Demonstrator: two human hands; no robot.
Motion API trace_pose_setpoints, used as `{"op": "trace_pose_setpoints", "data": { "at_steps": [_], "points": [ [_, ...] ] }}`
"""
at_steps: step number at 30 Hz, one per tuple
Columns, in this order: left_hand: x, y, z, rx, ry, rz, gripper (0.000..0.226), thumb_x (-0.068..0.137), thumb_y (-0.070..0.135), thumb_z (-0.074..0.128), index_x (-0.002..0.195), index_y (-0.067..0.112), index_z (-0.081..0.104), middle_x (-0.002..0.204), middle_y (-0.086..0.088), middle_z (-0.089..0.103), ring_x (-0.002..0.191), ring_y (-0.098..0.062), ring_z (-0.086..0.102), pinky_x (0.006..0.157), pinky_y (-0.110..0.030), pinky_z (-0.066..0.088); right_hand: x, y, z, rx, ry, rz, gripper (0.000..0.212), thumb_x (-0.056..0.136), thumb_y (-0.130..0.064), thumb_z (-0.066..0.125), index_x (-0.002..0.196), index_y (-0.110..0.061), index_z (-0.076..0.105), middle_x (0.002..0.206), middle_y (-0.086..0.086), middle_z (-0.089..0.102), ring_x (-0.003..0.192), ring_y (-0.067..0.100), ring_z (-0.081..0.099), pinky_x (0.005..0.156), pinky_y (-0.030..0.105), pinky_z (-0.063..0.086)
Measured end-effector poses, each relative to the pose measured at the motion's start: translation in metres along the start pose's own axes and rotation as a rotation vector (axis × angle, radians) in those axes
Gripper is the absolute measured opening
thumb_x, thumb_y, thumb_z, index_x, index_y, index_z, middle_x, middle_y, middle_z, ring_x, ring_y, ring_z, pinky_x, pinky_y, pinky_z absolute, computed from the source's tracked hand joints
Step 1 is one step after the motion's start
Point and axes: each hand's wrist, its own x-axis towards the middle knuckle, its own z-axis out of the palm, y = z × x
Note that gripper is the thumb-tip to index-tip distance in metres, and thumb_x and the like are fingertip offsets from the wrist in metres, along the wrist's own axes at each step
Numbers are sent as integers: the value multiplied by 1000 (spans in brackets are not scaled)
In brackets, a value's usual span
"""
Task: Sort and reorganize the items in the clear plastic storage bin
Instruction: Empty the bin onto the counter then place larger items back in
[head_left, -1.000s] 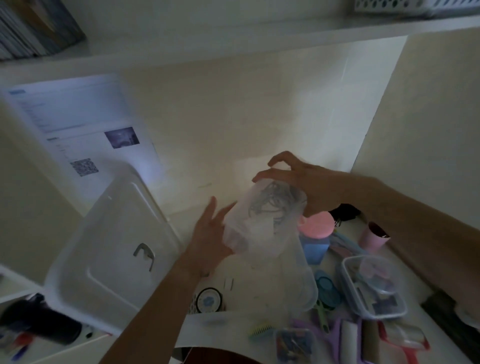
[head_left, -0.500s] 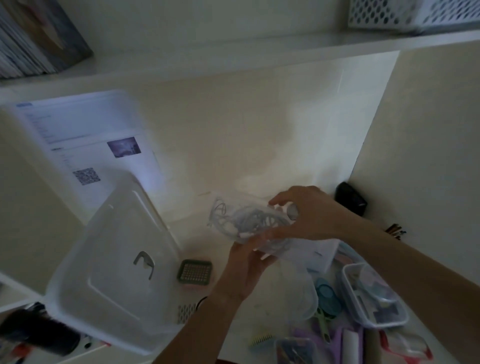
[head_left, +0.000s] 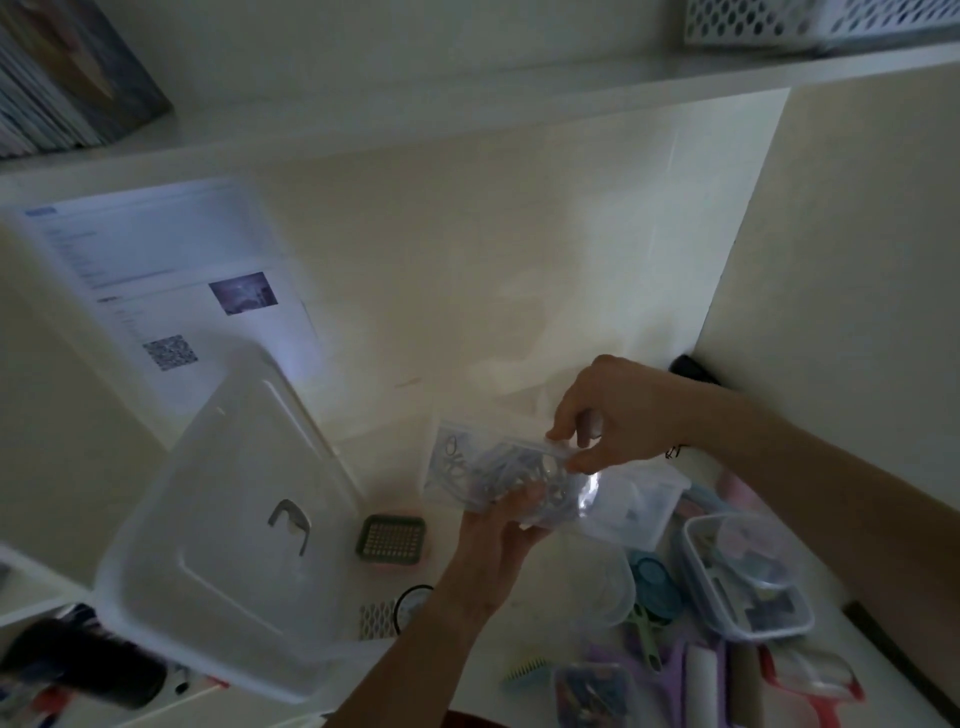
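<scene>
I hold a clear plastic bag (head_left: 470, 467) of tangled grey loops above the desk. My left hand (head_left: 506, 519) grips the bag from below, fingers curled into it. My right hand (head_left: 618, 415) pinches its upper right edge between thumb and fingers. The clear plastic storage bin (head_left: 608, 587) lies under the bag, mostly hidden by my left arm. Its white lid (head_left: 223, 540) leans tilted at the left.
A green grid-topped block (head_left: 390, 540) lies beside the lid. At the right sit a small lidded box of bits (head_left: 748, 577), a teal round case (head_left: 654, 582), scissors (head_left: 647, 636), a comb (head_left: 524, 670) and a red-edged item (head_left: 815, 680). A printed sheet (head_left: 171, 280) hangs on the back wall.
The bag has come down from an upright tilt to lie flat between my hands. My left hand shifted under it and my right hand moved to its edge. The view tipped down slightly.
</scene>
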Motion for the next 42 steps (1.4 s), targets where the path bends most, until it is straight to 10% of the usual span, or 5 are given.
{"op": "trace_pose_setpoints", "data": {
  "at_steps": [14,24,32,36,42],
  "points": [
    [-2,3,26,49,154,57,70,69,8,86,133,17,57,124,-7,70,118,-31,64,85,-41,58,14,-30,15,-77,316,-18,64,70,-81,62,113,-34,70,90,-18,69,71,-2,55,71,16,45],
    [-9,-3,25,57,135,54,67,78,2,75,139,17,52,129,-10,67,117,-28,66,83,-37,58,24,-54,0,-391,265,-143,30,65,-41,58,49,-19,45,43,-5,30,40,7,22,48,22,23],
    [-10,-8,7,14,84,6,71,68,10,85,133,4,57,131,-20,63,120,-35,63,92,-47,56,7,-19,-9,9,144,-39,62,69,-80,62,113,-38,70,95,-23,70,72,-1,57,76,19,48],
    [-4,-1,-5,-90,6,37,62,69,11,87,124,1,60,126,-27,60,125,-48,54,106,-66,40,-51,28,-4,88,203,121,65,55,-83,71,107,-42,70,89,-34,63,70,1,61,66,19,48],
    [2,6,7,-134,18,-31,93,54,16,97,134,1,53,129,-27,60,117,-42,61,88,-53,55,-73,41,10,-122,136,136,48,65,-66,77,100,-34,75,78,-18,67,64,-6,51,66,8,39]
  ]
}}
